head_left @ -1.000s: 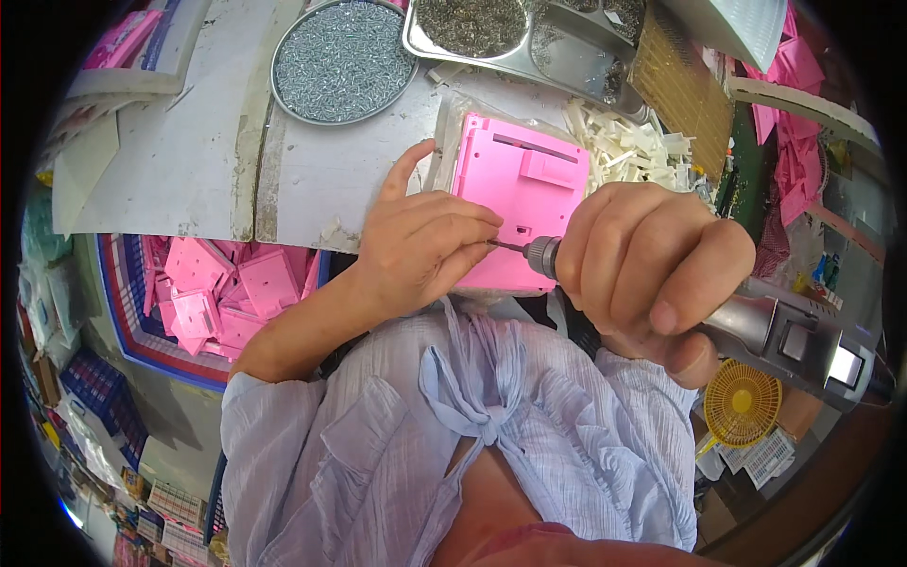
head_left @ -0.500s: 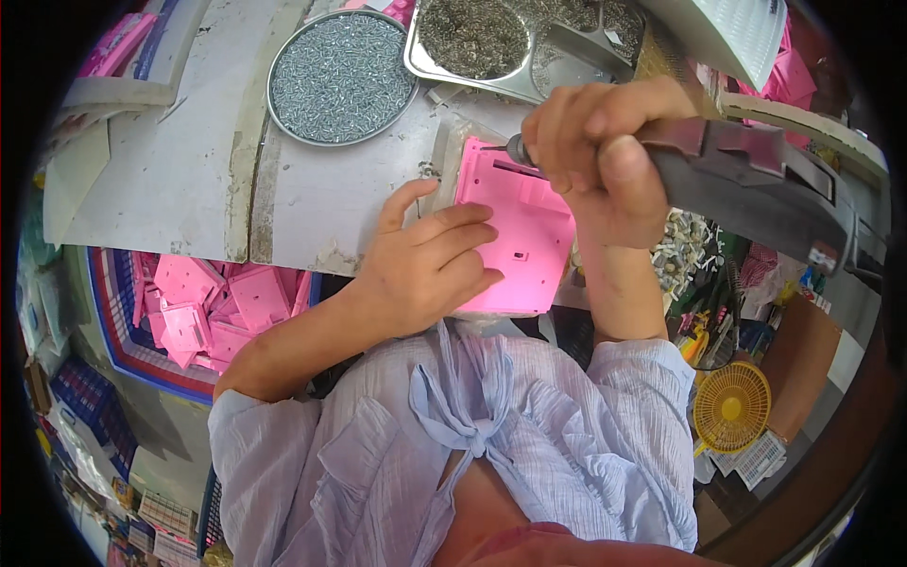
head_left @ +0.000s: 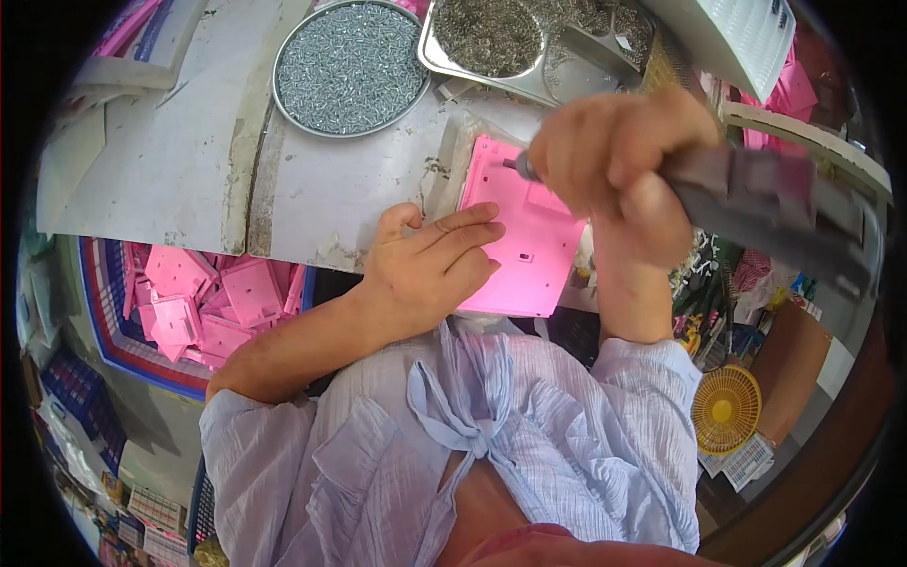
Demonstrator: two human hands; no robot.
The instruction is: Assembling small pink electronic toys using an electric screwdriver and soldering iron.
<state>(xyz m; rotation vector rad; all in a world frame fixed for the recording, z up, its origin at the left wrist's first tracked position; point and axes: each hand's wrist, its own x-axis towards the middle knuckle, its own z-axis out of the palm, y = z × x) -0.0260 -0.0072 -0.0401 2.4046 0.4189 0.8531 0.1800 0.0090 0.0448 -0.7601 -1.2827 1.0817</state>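
i see room for a hand over the white table (head_left: 189, 161), left of the pink plate (head_left: 524, 282). the round tray (head_left: 350, 135) and metal tray (head_left: 521, 79) block the far side. the left hand (head_left: 427, 260) blocks the plate's left edge; the right hand (head_left: 624, 156) and gray driver (head_left: 770, 213) block its top right.

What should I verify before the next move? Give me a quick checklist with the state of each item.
1. Pink panel in front of the torso, face exposed: ok, though both hands cover parts of it in this view.
2. Left hand on the panel: ok, fingers lie over its left edge.
3. Power driver gripped: ok, in the right hand.
4. Bit over the panel: ok, near its upper-left corner.
5. Bit seated on a fastener: cannot tell, too small and blurred.
6. Small silver fasteners stocked: ok, plenty in the round dish.
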